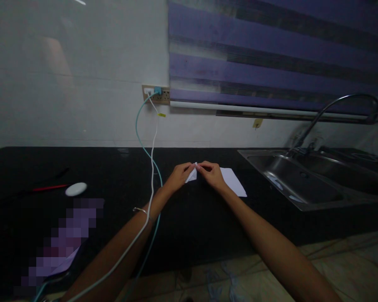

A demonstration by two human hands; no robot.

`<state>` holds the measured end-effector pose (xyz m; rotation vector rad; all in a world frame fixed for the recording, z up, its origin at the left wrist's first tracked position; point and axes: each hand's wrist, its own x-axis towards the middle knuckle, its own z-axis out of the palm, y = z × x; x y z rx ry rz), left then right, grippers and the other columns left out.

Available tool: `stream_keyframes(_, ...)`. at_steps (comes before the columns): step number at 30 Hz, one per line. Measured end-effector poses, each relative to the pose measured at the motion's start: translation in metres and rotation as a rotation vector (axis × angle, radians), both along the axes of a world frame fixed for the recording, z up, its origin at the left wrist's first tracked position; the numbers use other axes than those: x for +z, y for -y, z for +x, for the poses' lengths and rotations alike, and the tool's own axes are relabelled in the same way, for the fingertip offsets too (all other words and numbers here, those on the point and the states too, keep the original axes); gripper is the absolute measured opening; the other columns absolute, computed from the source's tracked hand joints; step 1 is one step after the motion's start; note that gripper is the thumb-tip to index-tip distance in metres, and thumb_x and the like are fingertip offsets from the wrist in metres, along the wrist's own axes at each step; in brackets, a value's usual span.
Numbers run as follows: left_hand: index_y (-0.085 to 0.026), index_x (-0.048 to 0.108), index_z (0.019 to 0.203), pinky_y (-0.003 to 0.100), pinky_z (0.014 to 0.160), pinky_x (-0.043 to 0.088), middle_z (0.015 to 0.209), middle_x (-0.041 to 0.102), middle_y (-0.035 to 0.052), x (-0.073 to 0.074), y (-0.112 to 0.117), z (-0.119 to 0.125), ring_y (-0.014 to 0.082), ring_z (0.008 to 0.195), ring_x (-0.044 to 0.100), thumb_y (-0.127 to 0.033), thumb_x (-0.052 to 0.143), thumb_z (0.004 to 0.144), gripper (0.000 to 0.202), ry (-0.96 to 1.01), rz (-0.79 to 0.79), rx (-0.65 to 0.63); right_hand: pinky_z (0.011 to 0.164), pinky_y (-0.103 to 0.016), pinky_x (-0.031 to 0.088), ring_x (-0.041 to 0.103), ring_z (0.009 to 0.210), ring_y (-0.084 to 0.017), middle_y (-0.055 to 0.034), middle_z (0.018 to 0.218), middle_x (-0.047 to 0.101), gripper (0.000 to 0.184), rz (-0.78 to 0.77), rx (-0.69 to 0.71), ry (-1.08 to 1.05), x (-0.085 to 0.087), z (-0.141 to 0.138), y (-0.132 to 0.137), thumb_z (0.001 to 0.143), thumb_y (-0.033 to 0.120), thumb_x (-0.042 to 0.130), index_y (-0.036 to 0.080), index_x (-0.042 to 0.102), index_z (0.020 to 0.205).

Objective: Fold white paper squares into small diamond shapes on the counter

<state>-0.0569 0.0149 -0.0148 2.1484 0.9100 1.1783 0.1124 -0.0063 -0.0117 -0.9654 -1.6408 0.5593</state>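
Left hand (178,176) and right hand (212,175) meet mid-frame, pinching a small folded white paper (192,175) at its tip, their fingers hiding part of its folds, over a black counter (189,239). A white sheet (234,183) lies just right of center, partly covered by the right hand. Pixelation obscures a purple item (69,237) at lower left; the sink (323,203) is cut off at right.

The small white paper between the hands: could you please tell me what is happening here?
A person's left hand and right hand meet at the top of a small white paper, which looks folded, pinching it at the fingertips. A larger white sheet lies beside the right hand on the dark counter. Farther right is a metal sink.
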Motion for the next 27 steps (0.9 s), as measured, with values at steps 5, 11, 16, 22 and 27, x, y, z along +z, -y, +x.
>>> stream_keyframes(5,-0.014,0.065,0.081,0.025,0.065,0.039,0.077,0.064,0.0034,0.0019,0.0043,0.001,0.0151,0.07,0.055,-0.044,0.036,0.095,0.044,-0.077,0.028,-0.009,0.058,-0.026,0.041,0.055,0.066,-0.015,-0.0037,0.074,0.064,0.032,-0.061,0.044,-0.051,0.0009,0.0021,-0.001,0.081,0.045,0.06,0.016,0.072,0.085)
stream_keyframes(11,-0.015,0.058,0.077,0.025,0.059,0.035,0.07,0.059,0.0022,0.0016,0.0066,-0.0003,0.0141,0.064,0.053,-0.037,0.036,0.096,0.036,-0.147,0.115,0.028,0.06,-0.027,0.042,0.054,0.065,-0.015,-0.0036,0.072,0.063,0.03,-0.117,0.079,-0.073,0.0021,-0.0003,-0.0002,0.08,0.042,0.061,0.015,0.071,0.086)
stream_keyframes(16,-0.016,0.055,0.076,0.025,0.061,0.036,0.071,0.058,0.0022,-0.0007,0.0047,-0.0006,0.0136,0.064,0.052,-0.034,0.034,0.097,0.034,-0.176,0.175,0.031,0.063,-0.028,0.043,0.053,0.066,-0.015,-0.003,0.075,0.06,0.022,0.028,-0.111,-0.061,0.0065,-0.0032,0.0042,0.073,0.036,0.07,0.016,0.07,0.085)
stream_keyframes(22,-0.017,0.055,0.082,0.026,0.064,0.039,0.076,0.06,0.0034,-0.005,0.0007,-0.0015,0.0144,0.067,0.054,-0.032,0.033,0.098,0.031,-0.198,0.204,0.003,0.064,-0.029,0.043,0.055,0.071,-0.017,-0.0041,0.074,0.06,0.02,0.032,-0.111,-0.042,0.0086,-0.004,0.0056,0.074,0.038,0.069,0.018,0.073,0.075)
stream_keyframes(27,-0.017,0.054,0.081,0.026,0.063,0.038,0.073,0.058,0.0022,-0.0055,-0.0012,-0.0025,0.0143,0.066,0.053,-0.034,0.031,0.098,0.033,-0.208,0.215,-0.009,0.053,-0.027,0.039,0.05,0.058,-0.013,-0.0013,0.069,0.06,0.031,-0.309,0.048,-0.313,0.003,-0.0024,0.0007,0.062,0.042,0.078,0.017,0.07,0.079)
